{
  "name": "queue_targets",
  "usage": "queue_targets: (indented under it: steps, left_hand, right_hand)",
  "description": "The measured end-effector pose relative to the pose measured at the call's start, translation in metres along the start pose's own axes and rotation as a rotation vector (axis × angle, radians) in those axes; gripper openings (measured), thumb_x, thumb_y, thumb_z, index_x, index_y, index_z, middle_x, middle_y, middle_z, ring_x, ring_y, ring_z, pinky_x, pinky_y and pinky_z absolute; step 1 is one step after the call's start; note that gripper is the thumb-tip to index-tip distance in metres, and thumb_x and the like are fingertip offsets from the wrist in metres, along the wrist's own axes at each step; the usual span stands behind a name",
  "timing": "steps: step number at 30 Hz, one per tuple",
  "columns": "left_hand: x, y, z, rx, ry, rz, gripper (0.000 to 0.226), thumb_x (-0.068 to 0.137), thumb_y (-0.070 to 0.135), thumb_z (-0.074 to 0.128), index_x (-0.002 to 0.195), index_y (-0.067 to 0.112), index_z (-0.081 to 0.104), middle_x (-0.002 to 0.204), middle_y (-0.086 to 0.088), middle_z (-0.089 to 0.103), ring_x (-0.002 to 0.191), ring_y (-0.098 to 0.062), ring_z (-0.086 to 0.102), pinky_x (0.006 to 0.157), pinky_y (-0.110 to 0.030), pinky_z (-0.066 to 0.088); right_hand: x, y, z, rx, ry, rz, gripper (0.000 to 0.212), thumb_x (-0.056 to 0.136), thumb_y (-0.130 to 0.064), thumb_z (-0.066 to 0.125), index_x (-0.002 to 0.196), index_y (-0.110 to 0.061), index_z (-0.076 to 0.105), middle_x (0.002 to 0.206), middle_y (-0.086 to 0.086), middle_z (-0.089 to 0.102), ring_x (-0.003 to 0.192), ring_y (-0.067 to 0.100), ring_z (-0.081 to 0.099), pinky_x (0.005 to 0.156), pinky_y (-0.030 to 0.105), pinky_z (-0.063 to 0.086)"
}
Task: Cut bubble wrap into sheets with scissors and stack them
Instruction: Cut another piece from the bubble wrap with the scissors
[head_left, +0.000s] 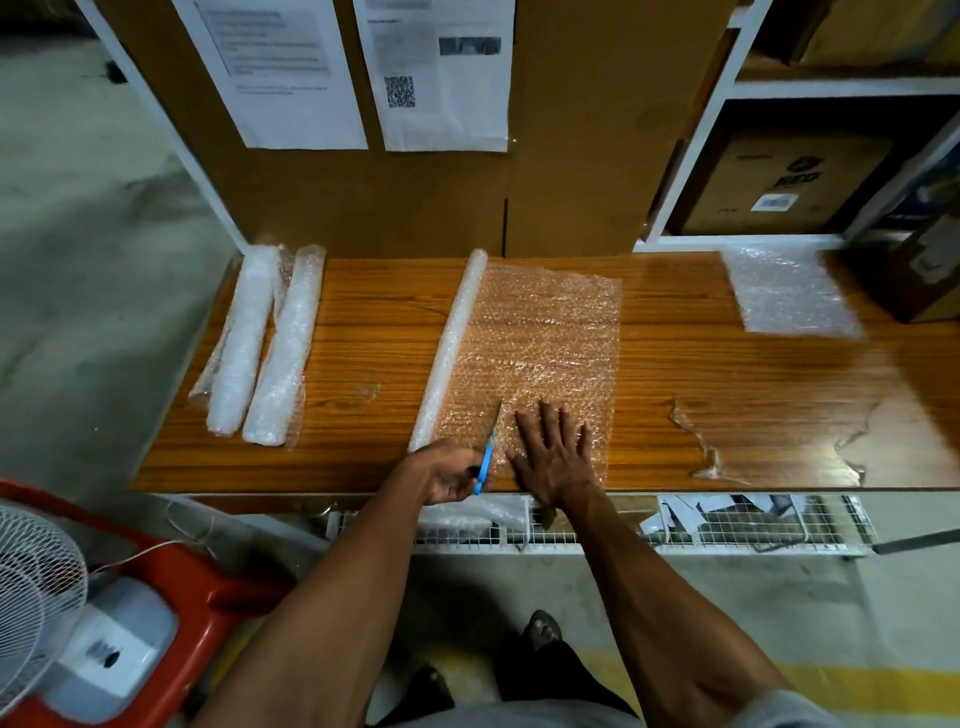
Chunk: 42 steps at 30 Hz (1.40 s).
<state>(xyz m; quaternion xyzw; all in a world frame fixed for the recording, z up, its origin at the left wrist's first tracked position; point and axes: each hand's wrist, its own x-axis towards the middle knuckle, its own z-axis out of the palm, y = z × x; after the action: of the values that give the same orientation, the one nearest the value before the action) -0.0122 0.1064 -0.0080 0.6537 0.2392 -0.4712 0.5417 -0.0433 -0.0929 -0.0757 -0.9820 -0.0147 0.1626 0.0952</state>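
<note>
A bubble wrap roll (451, 348) lies on the wooden table (727, 374), with a stretch of wrap (550, 332) unrolled flat to its right. My left hand (449, 475) grips blue-handled scissors (488, 452) at the near edge of the unrolled wrap, blades pointing away from me into the wrap beside the roll. My right hand (556, 457) presses flat on the wrap with fingers spread, just right of the blades. A stack of cut sheets (789, 291) lies at the far right of the table.
Two more bubble wrap rolls (260, 348) lie at the table's left end. A torn clear plastic scrap (711, 447) sits near the front right. Cardboard boxes stand behind and to the right. A wire basket hangs under the table edge; a fan (36, 582) stands at lower left.
</note>
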Motion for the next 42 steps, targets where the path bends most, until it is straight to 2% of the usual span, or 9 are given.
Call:
queue_targets:
  steps: [6,14,20,23,26,29,32,34,42]
  left_hand:
    - [0.0,0.012,0.006,-0.012,-0.037,0.033,0.015,0.108,0.019,0.053,0.104,0.012,0.066,0.096,-0.011,0.069,0.079,-0.015,0.068,0.045,-0.016,0.049]
    - [0.013,0.021,0.011,-0.02,0.013,0.076,0.023,0.105,0.012,0.056,0.121,-0.002,0.066,0.099,-0.017,0.071,0.067,-0.015,0.074,0.039,-0.013,0.044]
    - [0.018,0.022,0.012,-0.017,0.063,0.081,0.008,0.1,0.002,0.063,0.099,0.0,0.071,0.072,-0.008,0.075,0.064,-0.016,0.075,0.037,-0.011,0.042]
    - [0.021,0.023,0.012,-0.02,0.067,0.068,0.011,0.101,0.004,0.063,0.106,-0.003,0.07,0.072,-0.011,0.074,0.055,-0.012,0.072,0.037,-0.011,0.042]
    - [0.024,0.024,0.012,-0.03,0.05,0.059,0.021,0.103,0.007,0.061,0.118,-0.005,0.068,0.082,-0.015,0.073,0.055,-0.011,0.071,0.038,-0.012,0.043]
    - [0.026,0.025,0.009,-0.053,0.026,0.04,0.023,0.104,0.01,0.059,0.12,-0.002,0.069,0.088,-0.016,0.075,0.07,-0.015,0.075,0.039,-0.013,0.044]
    - [0.028,0.028,0.007,-0.039,-0.007,0.018,0.018,0.105,0.015,0.059,0.113,0.004,0.071,0.088,-0.014,0.076,0.077,-0.013,0.07,0.04,-0.014,0.043]
    - [0.028,0.031,0.009,-0.02,-0.031,0.007,0.016,0.104,0.02,0.062,0.103,0.007,0.071,0.087,-0.011,0.076,0.064,-0.009,0.069,0.041,-0.014,0.044]
    - [0.038,0.046,0.019,-0.001,-0.008,0.015,0.016,0.104,0.023,0.062,0.106,0.008,0.068,0.09,-0.009,0.075,0.069,-0.012,0.072,0.039,-0.014,0.043]
  right_hand:
    - [0.0,0.007,0.004,-0.029,0.013,-0.012,0.074,0.102,-0.075,0.008,0.163,-0.041,-0.018,0.168,0.005,-0.033,0.156,0.036,-0.026,0.124,0.065,-0.011]
    - [-0.004,0.005,0.002,-0.024,0.04,-0.01,0.074,0.102,-0.074,0.005,0.164,-0.04,-0.015,0.169,0.006,-0.03,0.157,0.035,-0.026,0.125,0.065,-0.011]
    - [-0.004,0.006,0.004,0.002,0.056,-0.013,0.073,0.102,-0.074,0.009,0.166,-0.041,-0.008,0.172,0.005,-0.024,0.158,0.035,-0.021,0.124,0.063,-0.013]
    - [0.002,0.005,-0.002,0.026,0.098,-0.025,0.069,0.102,-0.071,0.019,0.163,-0.039,0.019,0.175,0.008,0.004,0.16,0.04,0.005,0.125,0.065,0.003]
    - [0.012,0.009,-0.012,0.039,0.204,-0.029,0.055,0.104,-0.062,0.025,0.144,-0.028,0.039,0.155,0.01,0.033,0.141,0.039,0.037,0.117,0.058,0.028]
    - [0.021,0.022,-0.012,0.038,0.18,-0.006,0.064,0.107,-0.062,0.016,0.164,-0.033,0.018,0.175,0.008,0.003,0.16,0.039,0.005,0.128,0.059,0.006]
    - [0.027,0.035,-0.006,-0.027,0.115,-0.017,0.069,0.105,-0.068,0.004,0.166,-0.039,-0.009,0.172,0.003,-0.024,0.159,0.032,-0.019,0.127,0.06,-0.009]
    - [0.026,0.038,-0.007,-0.038,0.106,-0.01,0.07,0.103,-0.07,0.003,0.165,-0.039,-0.012,0.171,0.002,-0.026,0.159,0.03,-0.021,0.127,0.06,-0.01]
    - [0.025,0.04,-0.003,-0.034,0.165,-0.008,0.073,0.103,-0.07,0.006,0.167,-0.037,-0.004,0.175,0.003,-0.015,0.16,0.029,-0.016,0.127,0.059,-0.008]
